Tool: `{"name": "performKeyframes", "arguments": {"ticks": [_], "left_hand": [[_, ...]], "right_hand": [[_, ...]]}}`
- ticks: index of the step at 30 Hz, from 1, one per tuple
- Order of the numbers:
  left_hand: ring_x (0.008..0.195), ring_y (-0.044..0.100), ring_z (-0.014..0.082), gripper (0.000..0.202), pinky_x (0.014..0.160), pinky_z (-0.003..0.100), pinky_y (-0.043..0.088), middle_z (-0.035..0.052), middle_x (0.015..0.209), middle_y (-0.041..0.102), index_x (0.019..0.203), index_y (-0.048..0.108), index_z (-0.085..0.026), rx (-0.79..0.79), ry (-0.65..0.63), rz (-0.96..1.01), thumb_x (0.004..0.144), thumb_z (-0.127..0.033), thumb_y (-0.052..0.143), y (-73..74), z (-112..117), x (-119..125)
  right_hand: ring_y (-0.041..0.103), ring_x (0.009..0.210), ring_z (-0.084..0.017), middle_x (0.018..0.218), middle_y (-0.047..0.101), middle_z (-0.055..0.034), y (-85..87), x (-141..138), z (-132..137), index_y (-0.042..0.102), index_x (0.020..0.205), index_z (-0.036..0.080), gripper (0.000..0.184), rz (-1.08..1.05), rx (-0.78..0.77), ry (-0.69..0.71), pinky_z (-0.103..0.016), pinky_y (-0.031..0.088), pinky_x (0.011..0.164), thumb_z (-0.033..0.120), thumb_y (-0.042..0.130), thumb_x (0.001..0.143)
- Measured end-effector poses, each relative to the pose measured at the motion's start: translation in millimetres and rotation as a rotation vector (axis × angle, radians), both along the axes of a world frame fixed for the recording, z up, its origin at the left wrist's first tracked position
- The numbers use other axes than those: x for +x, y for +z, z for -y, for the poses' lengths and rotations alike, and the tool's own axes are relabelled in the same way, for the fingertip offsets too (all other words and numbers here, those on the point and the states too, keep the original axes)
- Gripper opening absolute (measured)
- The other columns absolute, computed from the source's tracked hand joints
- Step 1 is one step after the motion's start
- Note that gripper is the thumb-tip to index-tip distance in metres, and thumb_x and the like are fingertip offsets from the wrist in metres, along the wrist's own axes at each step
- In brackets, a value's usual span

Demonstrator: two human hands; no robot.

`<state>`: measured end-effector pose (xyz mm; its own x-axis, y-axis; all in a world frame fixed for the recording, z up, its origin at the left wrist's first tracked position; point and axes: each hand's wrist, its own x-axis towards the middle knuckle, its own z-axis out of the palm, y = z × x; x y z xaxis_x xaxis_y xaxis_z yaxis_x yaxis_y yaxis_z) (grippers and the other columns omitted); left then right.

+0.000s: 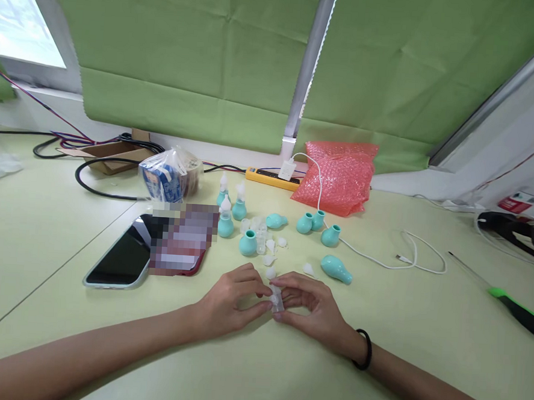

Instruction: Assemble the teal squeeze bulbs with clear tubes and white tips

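Stretching across the view, a pale yellow-green tabletop (256, 374) carries everything described. At its back edge, right of centre, lies a red bubble-wrap packet (338, 174). Near the middle of the front edge, two bare hands meet. The left hand (236, 301) has thumb and forefinger narrowly parted; the right hand (317, 309) curves its fingers in a wider C, forefinger above, thumb below. Two phones (119, 254) lie side by side toward the left edge. Teal bulbs (335, 268) cluster between the hands and the back edge, some upright, some on their sides. Smaller is a clear plastic piece (276, 298), held between both hands' fingertips. Smallest are loose white bits (269, 260), scattered just beyond the fingers.
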<state>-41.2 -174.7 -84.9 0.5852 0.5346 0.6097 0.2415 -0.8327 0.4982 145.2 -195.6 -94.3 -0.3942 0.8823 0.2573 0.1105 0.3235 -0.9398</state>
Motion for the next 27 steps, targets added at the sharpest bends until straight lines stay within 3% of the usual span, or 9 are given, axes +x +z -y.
{"name": "performKeyframes", "arguments": {"ticks": [4, 17, 27], "left_hand": [[0.064, 0.048, 0.0144, 0.011, 0.056, 0.026, 0.042, 0.0076, 0.068, 0.059, 0.080, 0.061, -0.011, 0.087, 0.020, -0.026, 0.076, -0.015, 0.052, 0.7, 1.7, -0.3], [0.063, 0.049, 0.0165, 0.013, 0.059, 0.034, 0.033, 0.0050, 0.068, 0.059, 0.083, 0.056, -0.012, 0.606, 0.209, -0.275, 0.072, -0.010, 0.050, 0.0, 8.8, -0.1], [0.062, 0.050, 0.0167, 0.013, 0.061, 0.037, 0.028, 0.0030, 0.067, 0.060, 0.082, 0.056, -0.014, 0.623, 0.276, -0.283, 0.072, -0.010, 0.049, 1.9, 10.2, 0.8]], "right_hand": [[0.059, 0.078, -0.014, 0.094, 0.055, -0.0030, 0.7, -0.1, 0.5, 0.060, 0.097, 0.022, 0.035, 0.008, 0.010, 0.012, -0.027, 0.055, 0.068, 0.014, 0.066, 0.063], [0.058, 0.074, -0.012, 0.089, 0.059, -0.0024, 6.6, -3.1, 3.6, 0.061, 0.093, 0.021, 0.028, 0.047, -0.030, -0.018, -0.023, 0.054, 0.066, 0.017, 0.064, 0.065], [0.059, 0.075, -0.012, 0.089, 0.060, -0.0028, 6.1, -3.4, 3.4, 0.063, 0.087, 0.020, 0.024, 0.022, -0.034, -0.029, -0.023, 0.054, 0.065, 0.015, 0.065, 0.063]]}}
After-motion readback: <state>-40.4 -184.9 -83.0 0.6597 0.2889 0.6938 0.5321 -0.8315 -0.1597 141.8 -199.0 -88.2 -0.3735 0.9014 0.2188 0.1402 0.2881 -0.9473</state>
